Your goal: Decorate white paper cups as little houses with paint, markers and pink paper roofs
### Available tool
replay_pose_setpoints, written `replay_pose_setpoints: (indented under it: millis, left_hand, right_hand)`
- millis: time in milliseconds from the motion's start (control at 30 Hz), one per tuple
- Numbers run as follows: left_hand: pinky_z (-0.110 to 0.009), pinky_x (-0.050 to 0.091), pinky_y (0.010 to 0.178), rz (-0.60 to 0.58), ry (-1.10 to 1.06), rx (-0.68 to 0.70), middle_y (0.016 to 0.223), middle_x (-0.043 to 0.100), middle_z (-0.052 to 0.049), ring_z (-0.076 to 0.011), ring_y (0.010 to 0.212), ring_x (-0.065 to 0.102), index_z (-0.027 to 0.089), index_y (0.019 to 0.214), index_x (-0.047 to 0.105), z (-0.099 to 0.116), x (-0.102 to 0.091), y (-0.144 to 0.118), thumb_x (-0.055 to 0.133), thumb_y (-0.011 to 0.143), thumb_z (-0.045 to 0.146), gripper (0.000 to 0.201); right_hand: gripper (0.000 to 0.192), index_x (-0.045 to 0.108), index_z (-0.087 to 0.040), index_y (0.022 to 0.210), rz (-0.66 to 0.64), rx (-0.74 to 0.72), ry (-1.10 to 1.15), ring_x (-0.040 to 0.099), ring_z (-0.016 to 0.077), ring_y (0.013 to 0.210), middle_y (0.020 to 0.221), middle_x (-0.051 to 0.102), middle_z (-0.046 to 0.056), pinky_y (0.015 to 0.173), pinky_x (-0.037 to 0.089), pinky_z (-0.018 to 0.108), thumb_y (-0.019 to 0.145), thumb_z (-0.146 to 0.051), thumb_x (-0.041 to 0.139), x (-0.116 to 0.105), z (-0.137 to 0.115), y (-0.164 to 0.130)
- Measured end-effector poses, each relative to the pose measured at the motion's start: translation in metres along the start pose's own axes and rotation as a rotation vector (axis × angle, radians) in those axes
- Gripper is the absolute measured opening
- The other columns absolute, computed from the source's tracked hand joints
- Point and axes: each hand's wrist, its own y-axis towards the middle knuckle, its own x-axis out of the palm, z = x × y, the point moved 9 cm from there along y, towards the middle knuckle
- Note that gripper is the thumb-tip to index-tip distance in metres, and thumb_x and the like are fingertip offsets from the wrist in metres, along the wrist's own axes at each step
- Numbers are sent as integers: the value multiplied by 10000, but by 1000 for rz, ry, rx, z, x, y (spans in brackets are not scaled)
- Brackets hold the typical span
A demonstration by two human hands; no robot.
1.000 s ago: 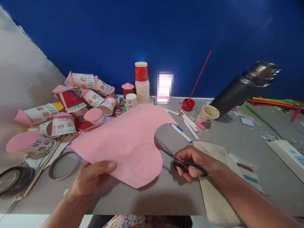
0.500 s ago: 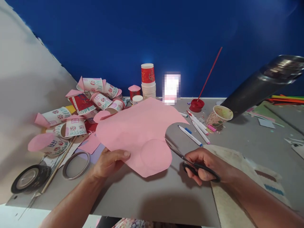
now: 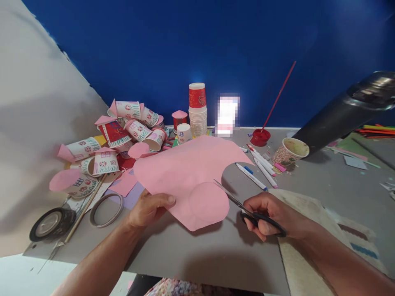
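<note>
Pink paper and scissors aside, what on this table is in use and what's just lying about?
In use: pink paper, scissors, left hand, right hand.
Lying about: decorated cups, cup stack, markers, tape rolls, paint pot.

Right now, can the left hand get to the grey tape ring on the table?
Probably yes: the left hand holds the pink paper, but the tape ring lies just beside it with bare table between them.
</note>
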Motion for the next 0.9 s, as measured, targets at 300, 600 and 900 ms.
replay_pose_setpoints:
  millis: [300, 600, 900]
  left_hand:
    - [-404, 677, 725, 11, 11, -10, 970, 834, -120, -372, 891, 794, 166, 1260, 718, 0, -1, -2, 885, 605, 251, 681]
    - [-461, 672, 845, -14, -26, -23, 975, 836, -108, -397, 990, 783, 180, 1260, 725, -3, 0, -2, 871, 635, 220, 643]
    - [-431, 677, 777, -4, 28, -30, 962, 833, -111, -381, 926, 791, 172, 1263, 716, 0, 1, -2, 882, 609, 269, 682]
  right_hand:
    - [690, 635, -169, 721, -8, -39, -31, 507, 105, 465, 546, 609, -1, 470, 361, 239, 627, -838, 773, 0, -2, 2]
    - [629, 635, -163, 711, -13, -27, 10, 527, 105, 483, 554, 600, -11, 485, 375, 228, 632, -758, 827, 0, -1, 1]
    - [655, 633, -159, 716, -16, -43, 15, 522, 99, 484, 563, 613, -2, 489, 381, 230, 630, -782, 816, 1, -2, 1]
